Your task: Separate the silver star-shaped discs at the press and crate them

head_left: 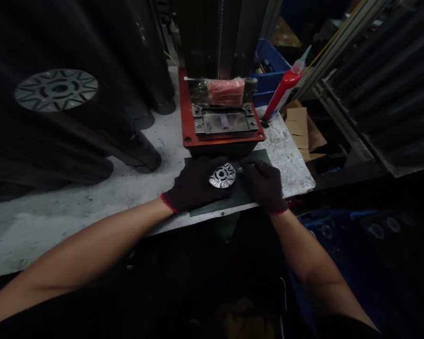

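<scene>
Reaching forward over the worktop's (127, 190) front edge, the gloved left hand (199, 183) grasps a slotted metal disc (222, 175) over the dark mat (240, 195), while the right hand (265, 184) bends its fingers just beside it, its grip impossible to tell, with room leftward before dark tubes (144, 153) and a red-plated fixture (212, 123) close beyond.

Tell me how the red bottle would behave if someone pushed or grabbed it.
The red bottle would probably tip if pushed high, being tall and narrow. Its smooth-looking side may be somewhat slippery. The thin, pointed nozzle looks like the part likeliest to bend if grabbed. How full it is, I can't tell.
</scene>
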{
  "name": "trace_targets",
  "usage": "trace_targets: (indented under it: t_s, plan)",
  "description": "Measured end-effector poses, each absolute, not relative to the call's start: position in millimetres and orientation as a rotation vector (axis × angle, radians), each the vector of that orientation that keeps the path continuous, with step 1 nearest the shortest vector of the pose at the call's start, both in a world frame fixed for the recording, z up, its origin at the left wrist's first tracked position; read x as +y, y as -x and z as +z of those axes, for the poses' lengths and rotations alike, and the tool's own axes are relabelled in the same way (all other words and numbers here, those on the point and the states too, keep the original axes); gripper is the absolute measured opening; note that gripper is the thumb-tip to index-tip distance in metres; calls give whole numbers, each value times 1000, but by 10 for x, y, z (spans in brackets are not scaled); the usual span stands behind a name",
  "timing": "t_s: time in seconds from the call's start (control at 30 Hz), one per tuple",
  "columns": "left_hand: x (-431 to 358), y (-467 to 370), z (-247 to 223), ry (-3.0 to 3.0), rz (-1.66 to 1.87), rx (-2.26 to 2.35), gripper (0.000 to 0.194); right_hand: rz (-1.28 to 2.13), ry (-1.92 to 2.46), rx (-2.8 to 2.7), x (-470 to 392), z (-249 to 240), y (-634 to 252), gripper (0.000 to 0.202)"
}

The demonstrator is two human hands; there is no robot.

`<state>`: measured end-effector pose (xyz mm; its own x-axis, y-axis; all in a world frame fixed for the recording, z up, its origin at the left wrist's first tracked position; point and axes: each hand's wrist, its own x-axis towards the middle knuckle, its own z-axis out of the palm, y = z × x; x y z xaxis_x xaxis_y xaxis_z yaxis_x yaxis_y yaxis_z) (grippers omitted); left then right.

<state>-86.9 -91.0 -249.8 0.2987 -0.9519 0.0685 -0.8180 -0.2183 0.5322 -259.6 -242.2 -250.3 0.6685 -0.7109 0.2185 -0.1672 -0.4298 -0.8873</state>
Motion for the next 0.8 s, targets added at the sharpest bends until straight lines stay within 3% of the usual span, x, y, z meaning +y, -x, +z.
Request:
trace_targets:
  t_s: [0.43,0.6,0.8]
  plan:
    - [-909,858,-2574,-2056,-333,-1543,86,-527,2246,538,-2462,-2481,2441,37]
    - [-891,892,-2434,-2061,-400,-1557,79,-369,2566,112,-2523,-2222,2514,32]
    - [-892,867,-2483,-1976,-402,-1549,77,-211,2515,108,-2534,-2116,2579,28]
